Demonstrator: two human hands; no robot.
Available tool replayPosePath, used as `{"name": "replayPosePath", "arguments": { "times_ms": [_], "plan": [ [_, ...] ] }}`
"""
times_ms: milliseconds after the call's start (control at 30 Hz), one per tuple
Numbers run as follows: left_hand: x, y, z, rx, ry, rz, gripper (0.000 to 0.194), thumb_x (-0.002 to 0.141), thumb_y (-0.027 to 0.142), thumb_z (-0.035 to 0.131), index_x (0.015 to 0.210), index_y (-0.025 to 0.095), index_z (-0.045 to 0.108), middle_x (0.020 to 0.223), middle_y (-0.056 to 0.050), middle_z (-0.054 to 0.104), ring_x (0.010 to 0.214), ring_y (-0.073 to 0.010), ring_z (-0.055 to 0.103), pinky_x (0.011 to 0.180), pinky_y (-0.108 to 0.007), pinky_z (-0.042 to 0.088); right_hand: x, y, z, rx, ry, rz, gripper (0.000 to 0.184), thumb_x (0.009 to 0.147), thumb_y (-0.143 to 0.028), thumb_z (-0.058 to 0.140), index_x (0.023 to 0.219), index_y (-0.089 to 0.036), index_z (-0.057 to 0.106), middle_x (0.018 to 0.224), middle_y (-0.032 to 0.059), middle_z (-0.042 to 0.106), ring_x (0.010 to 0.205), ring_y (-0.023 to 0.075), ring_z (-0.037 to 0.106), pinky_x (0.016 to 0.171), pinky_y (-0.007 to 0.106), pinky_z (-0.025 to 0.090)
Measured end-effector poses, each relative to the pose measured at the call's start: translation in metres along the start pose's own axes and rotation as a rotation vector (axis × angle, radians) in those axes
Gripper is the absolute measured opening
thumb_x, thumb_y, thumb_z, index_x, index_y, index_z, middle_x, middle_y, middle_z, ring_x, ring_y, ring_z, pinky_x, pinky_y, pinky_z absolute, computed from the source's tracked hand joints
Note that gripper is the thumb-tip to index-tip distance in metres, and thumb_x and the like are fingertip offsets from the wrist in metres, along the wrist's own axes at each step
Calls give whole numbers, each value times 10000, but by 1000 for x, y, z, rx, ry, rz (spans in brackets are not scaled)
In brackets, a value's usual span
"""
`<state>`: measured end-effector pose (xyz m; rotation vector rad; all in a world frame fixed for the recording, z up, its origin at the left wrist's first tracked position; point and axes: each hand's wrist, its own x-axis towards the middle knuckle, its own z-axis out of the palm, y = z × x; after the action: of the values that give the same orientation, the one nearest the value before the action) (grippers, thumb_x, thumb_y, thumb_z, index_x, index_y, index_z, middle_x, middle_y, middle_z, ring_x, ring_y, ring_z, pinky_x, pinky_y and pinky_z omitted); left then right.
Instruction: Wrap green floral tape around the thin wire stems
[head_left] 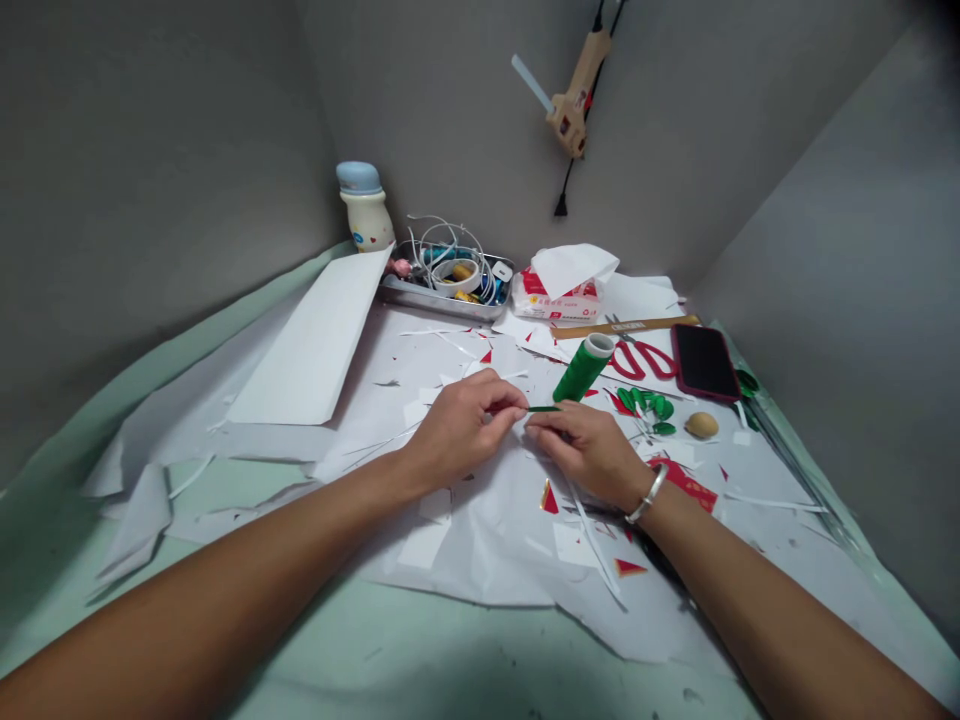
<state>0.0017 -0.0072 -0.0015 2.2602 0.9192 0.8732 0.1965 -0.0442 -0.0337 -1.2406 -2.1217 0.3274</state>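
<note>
A thin green strip spans the small gap between my two hands. My left hand is closed in a pinch on its left end. The fingers of my right hand are bent and pressed together at the other end, which they partly hide. A silver bangle circles the right wrist. Just behind the right hand, a spool of green thread leans to the right. To its right lie several small green leaf-like pieces with pale stems, beside a round tan object.
White paper sheets with scraps cover the green cloth. Red-handled scissors, a phone and a wooden ruler lie at right. Behind are a metal tray, a tissue pack and a bottle. A glue gun hangs above.
</note>
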Motion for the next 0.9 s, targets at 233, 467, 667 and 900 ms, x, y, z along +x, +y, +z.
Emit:
{"name": "replayPosePath", "arguments": {
  "times_ms": [233, 467, 667, 900],
  "plan": [
    [-2, -8, 7, 261, -64, 53, 164, 818, 135, 511, 846, 168, 669, 812, -37, 607, 775, -165, 557, 706, -292, 434, -4, -16, -3, -194, 18, -214, 157, 884, -208, 513, 907, -174, 665, 714, 27, 634, 687, 154, 520, 650, 282, 410],
    [-3, -4, 6, 194, -178, 195, 184, 861, 153, 487, 902, 174, 665, 851, -41, 606, 810, -156, 553, 763, -298, 437, 2, 0, -5, 31, 209, 46, 136, 886, -216, 537, 858, -196, 669, 797, 18, 679, 716, 138, 589, 685, 259, 445],
    [-1, 0, 1, -6, -45, 43, 157, 850, 148, 507, 875, 180, 658, 853, -19, 599, 780, -127, 556, 717, -260, 441, 0, 3, -1, 67, 14, 35, 146, 875, -214, 536, 900, -208, 680, 801, 15, 685, 724, 140, 598, 672, 253, 452],
    [0, -7, 4, 150, 15, -69, 152, 816, 142, 518, 821, 165, 668, 827, -34, 608, 754, -155, 558, 690, -288, 439, -6, -13, -1, -204, -49, -218, 155, 883, -211, 512, 905, -184, 664, 725, 26, 644, 697, 153, 540, 654, 276, 414]
  ]
}}
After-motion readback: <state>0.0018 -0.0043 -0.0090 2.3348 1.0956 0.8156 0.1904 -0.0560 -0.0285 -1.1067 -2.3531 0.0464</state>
